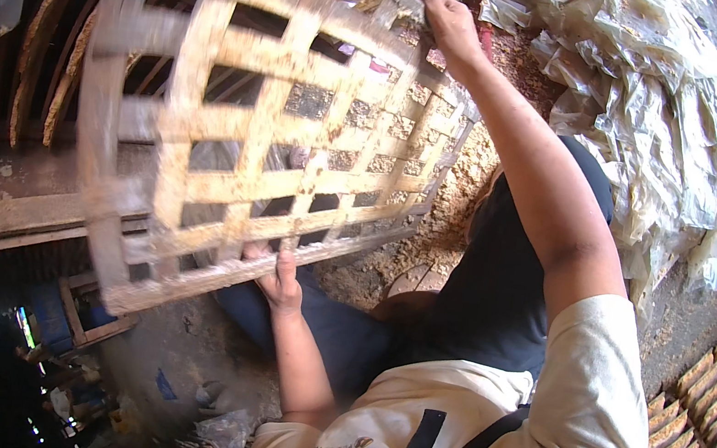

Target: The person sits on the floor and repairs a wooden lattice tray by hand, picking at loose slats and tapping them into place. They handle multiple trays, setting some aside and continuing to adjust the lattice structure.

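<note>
Left hand [280,286] grips the near rail of the rack [260,129], right hand [450,26] its far edge; it slants between and left of them; a slipped grip could drop its unheld end onto the plank [7,221]

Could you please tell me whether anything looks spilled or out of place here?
Yes: pale crumbs lie scattered beside the wooden lattice frame, like a spill, and the plastic sheets are crumpled in an untidy heap. The frame is slanted, but the left hand and right hand hold it.
</note>
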`<state>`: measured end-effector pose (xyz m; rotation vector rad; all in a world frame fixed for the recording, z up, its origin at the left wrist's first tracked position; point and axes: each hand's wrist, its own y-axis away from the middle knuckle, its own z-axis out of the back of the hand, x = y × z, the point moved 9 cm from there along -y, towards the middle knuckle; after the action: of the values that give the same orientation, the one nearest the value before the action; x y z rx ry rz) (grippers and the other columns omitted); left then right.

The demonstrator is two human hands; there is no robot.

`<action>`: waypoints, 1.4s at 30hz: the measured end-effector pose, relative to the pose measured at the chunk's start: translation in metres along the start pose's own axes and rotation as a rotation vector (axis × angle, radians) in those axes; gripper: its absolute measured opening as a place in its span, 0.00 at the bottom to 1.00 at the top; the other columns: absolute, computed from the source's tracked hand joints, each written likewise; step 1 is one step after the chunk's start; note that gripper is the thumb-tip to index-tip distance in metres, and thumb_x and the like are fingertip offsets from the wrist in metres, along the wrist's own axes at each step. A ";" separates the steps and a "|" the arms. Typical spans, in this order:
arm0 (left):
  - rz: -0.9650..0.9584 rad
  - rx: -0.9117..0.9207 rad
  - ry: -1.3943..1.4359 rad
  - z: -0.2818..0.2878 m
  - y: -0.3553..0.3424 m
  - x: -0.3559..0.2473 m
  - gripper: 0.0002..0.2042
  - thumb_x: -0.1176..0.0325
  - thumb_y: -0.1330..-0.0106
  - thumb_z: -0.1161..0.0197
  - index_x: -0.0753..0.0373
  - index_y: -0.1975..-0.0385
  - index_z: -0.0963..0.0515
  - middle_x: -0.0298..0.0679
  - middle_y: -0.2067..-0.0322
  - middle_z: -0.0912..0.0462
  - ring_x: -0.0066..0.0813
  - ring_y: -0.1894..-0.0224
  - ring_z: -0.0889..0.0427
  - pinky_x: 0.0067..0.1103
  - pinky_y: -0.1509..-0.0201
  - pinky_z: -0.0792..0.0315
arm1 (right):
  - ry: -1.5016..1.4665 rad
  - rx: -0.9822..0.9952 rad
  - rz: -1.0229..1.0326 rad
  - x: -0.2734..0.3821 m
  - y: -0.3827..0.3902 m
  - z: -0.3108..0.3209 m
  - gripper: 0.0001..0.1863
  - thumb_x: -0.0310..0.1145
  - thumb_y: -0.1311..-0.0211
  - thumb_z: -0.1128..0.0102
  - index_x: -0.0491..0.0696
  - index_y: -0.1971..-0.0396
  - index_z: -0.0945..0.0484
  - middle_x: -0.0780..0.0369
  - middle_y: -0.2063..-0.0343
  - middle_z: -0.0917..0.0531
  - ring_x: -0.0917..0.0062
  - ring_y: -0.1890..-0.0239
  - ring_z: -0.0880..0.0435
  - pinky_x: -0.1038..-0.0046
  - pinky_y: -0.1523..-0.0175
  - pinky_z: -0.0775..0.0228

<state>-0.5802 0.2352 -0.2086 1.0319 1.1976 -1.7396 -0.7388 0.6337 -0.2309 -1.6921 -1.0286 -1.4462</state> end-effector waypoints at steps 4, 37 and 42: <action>0.077 -0.015 -0.053 -0.005 0.023 0.019 0.39 0.58 0.29 0.43 0.71 0.29 0.60 0.52 0.28 0.55 0.45 0.30 0.43 0.34 0.28 0.49 | 0.110 0.016 0.083 -0.003 0.001 -0.006 0.32 0.63 0.37 0.45 0.44 0.69 0.16 0.71 0.84 0.30 0.85 0.77 0.31 0.76 0.67 0.36; 0.306 0.261 -0.306 -0.038 -0.116 -0.062 0.46 0.80 0.49 0.42 0.59 0.26 0.54 0.51 0.34 0.41 0.42 0.35 0.35 0.31 0.32 0.41 | -0.337 -0.518 -0.427 -0.253 0.042 0.014 0.28 0.49 0.23 0.73 0.48 0.39 0.30 0.56 0.42 0.25 0.66 0.37 0.31 0.60 0.32 0.43; 0.378 0.175 -0.422 -0.031 -0.109 -0.062 0.47 0.79 0.51 0.42 0.60 0.26 0.55 0.55 0.38 0.36 0.43 0.38 0.31 0.31 0.33 0.40 | -0.459 -0.388 -0.582 -0.333 0.069 -0.008 0.33 0.53 0.25 0.70 0.49 0.28 0.48 0.53 0.33 0.35 0.66 0.33 0.35 0.64 0.29 0.51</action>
<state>-0.6500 0.3026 -0.1227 0.8636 0.5553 -1.6653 -0.7050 0.5488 -0.5584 -2.1849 -1.6816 -1.7376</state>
